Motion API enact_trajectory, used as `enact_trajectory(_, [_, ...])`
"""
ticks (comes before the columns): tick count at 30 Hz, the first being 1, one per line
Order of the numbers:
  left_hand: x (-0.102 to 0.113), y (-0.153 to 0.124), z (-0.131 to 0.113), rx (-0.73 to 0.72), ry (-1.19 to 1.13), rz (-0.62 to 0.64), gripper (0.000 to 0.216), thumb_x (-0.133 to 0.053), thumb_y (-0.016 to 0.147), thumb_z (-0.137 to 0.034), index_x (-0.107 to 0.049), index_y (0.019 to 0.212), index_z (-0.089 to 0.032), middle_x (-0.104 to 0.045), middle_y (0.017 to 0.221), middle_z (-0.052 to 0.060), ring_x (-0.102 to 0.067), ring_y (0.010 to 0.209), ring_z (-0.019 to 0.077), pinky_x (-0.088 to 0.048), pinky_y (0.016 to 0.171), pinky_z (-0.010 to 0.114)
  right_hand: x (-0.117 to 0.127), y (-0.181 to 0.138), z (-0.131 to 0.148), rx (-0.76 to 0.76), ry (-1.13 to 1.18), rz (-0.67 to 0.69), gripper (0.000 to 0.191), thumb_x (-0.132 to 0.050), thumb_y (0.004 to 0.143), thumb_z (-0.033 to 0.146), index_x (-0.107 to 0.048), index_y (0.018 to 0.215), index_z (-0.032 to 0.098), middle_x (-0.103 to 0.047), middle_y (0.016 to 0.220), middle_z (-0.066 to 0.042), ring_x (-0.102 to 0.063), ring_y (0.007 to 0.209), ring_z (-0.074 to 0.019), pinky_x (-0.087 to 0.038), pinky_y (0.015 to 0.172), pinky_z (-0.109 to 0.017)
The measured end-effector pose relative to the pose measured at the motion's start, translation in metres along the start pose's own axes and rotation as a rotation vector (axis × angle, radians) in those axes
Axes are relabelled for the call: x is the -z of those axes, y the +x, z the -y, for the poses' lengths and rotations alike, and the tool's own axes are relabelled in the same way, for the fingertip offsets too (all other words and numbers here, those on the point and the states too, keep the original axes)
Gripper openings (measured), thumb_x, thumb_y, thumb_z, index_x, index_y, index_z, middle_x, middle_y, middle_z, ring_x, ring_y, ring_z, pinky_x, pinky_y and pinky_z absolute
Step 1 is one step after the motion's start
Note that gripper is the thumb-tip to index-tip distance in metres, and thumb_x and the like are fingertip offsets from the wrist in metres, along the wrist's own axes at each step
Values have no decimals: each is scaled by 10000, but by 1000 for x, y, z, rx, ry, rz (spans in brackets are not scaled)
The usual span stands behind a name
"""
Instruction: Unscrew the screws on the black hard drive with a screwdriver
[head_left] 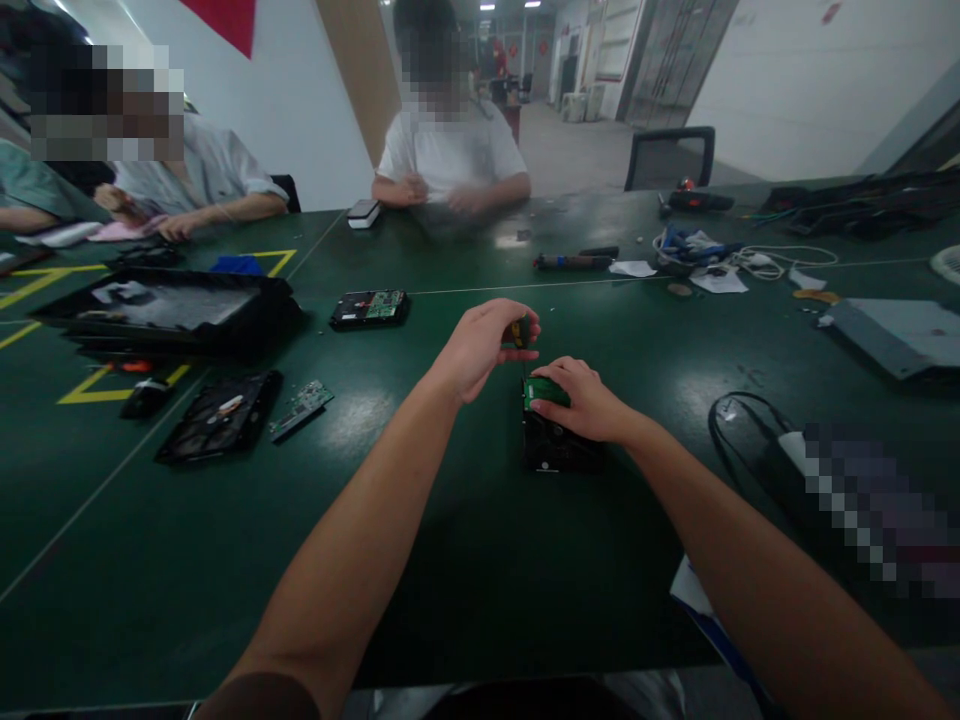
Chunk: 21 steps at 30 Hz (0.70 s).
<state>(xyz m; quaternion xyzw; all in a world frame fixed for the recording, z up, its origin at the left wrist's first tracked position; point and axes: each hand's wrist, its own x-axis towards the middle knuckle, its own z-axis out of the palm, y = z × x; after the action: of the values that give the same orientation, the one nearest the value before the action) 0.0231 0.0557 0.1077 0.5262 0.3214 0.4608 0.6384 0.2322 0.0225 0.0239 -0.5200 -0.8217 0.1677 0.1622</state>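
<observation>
A hard drive [562, 450] lies on the green table with its green circuit board [541, 391] facing up. My right hand [583, 402] grips it from the right, thumb and fingers over the board. Just beyond the drive's far left corner, my left hand [486, 345] is closed around a screwdriver [519, 333] with a black and yellow handle. The screwdriver's tip cannot be made out, nor whether it touches the drive.
Another hard drive [369, 309] lies further left, beyond a loose circuit board [301, 410] and a black drive casing [219, 417]. A black tray [262, 300] stands at left. Tools [576, 260], cables [772, 262] and a grey metal box [896, 335] lie right. Other people sit opposite.
</observation>
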Motion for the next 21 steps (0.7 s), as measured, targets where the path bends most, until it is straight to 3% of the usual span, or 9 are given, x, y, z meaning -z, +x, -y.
enact_trajectory(5, [-2,-3,-2,-4,44,41,247,-741,890,-409,-730,900,-163,-698,965,75,-660,930,185,-618,833,336,-1,0,0,-1,1,-10,474,-653,982,525,-650,1399,299,-611,1350,-134,-545,1267,-368,-444,1066,-570])
enact_trajectory(11, [0,-3,-2,-1,117,1,251,-715,888,-400,-770,962,-166,-710,1096,108,-644,976,202,-582,692,272,-1,0,-1,-1,8,-9,503,-654,978,532,-642,1416,286,-611,1352,-146,-545,1260,-374,-443,1056,-569])
enact_trajectory(16, [-1,-1,0,83,-12,-4,226,-673,892,-375,-672,981,-167,-731,941,106,-708,941,240,-622,708,344,-1,-1,-1,0,-2,-13,513,-651,979,527,-638,1416,259,-610,1318,-158,-557,1229,-373,-454,1024,-555])
enact_trajectory(21, [-2,0,1,79,-37,-15,222,-604,877,-363,-687,883,-158,-743,980,124,-703,962,239,-636,758,355,0,-1,0,-4,8,-15,497,-659,976,526,-639,1402,271,-613,1321,-148,-558,1236,-370,-457,1024,-550])
